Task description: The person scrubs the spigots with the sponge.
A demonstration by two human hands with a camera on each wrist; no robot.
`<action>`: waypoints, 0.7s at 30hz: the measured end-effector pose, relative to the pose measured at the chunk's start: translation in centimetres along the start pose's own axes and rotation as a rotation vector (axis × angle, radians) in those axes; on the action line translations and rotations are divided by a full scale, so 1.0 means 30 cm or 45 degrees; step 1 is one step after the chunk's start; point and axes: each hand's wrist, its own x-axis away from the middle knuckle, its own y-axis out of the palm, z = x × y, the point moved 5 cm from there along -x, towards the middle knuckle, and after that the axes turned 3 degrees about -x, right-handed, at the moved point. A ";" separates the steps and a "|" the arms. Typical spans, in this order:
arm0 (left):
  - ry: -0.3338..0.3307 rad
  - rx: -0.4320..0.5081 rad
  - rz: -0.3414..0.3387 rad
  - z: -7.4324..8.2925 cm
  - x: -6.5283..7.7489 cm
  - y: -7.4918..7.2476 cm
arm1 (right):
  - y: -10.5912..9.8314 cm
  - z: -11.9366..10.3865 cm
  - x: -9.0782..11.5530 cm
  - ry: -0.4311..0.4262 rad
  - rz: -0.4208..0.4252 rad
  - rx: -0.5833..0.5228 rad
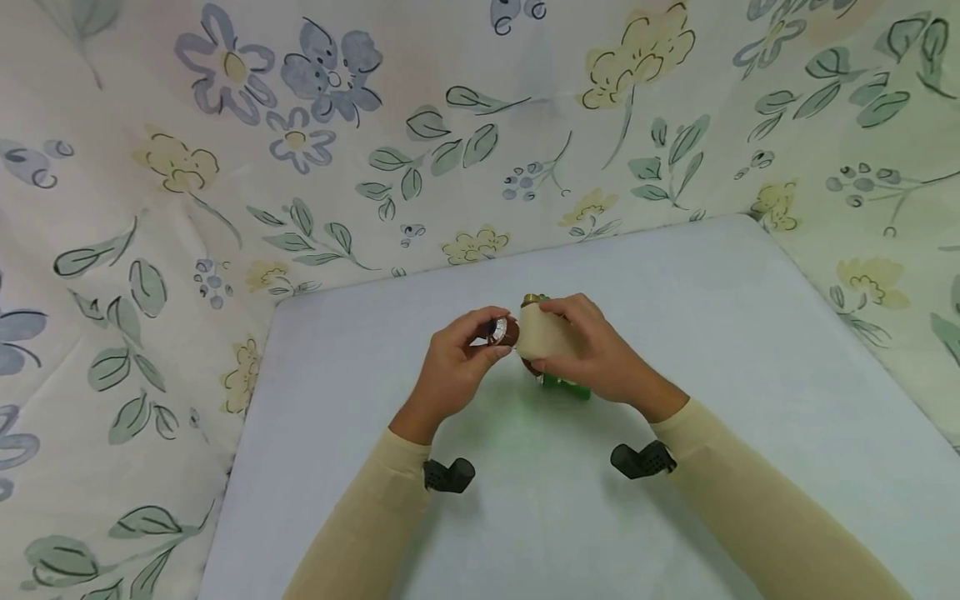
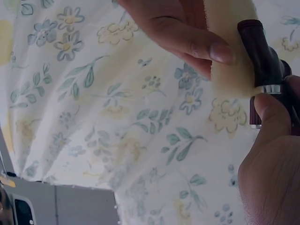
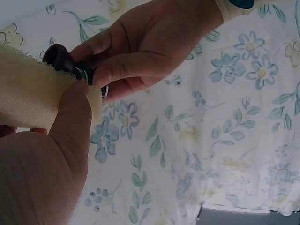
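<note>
My left hand [image 1: 453,360] pinches a small dark-brown, tube-shaped object [image 2: 257,44] with a flared end and a silver band; its exact kind I cannot tell. Between thumb and fingers, my right hand [image 1: 596,354] grips a cream, porous sponge block [image 1: 546,332]. The sponge's face lies right against the brown object's side in both wrist views. Behind and below the sponge in the head view, parts of a green object [image 1: 567,388] show, mostly hidden, with a gold-coloured piece [image 1: 531,298] at the sponge's top edge.
The hands are above a white table [image 1: 360,358]. Floral cloth [image 1: 420,167] hangs behind it and along its sides. A black wrist-camera mount [image 1: 450,475] sticks out from the left sleeve, and another mount [image 1: 642,460] from the right.
</note>
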 end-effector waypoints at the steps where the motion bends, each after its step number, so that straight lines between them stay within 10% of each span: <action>1: -0.007 -0.004 0.007 -0.004 0.000 -0.001 | 0.007 0.000 0.003 0.001 -0.007 -0.003; 10: -0.030 0.025 0.052 -0.021 -0.004 -0.008 | 0.012 -0.016 0.008 -0.040 0.007 0.019; 21: -0.144 0.330 0.060 -0.077 0.009 -0.024 | -0.056 -0.130 0.018 0.084 0.098 -0.143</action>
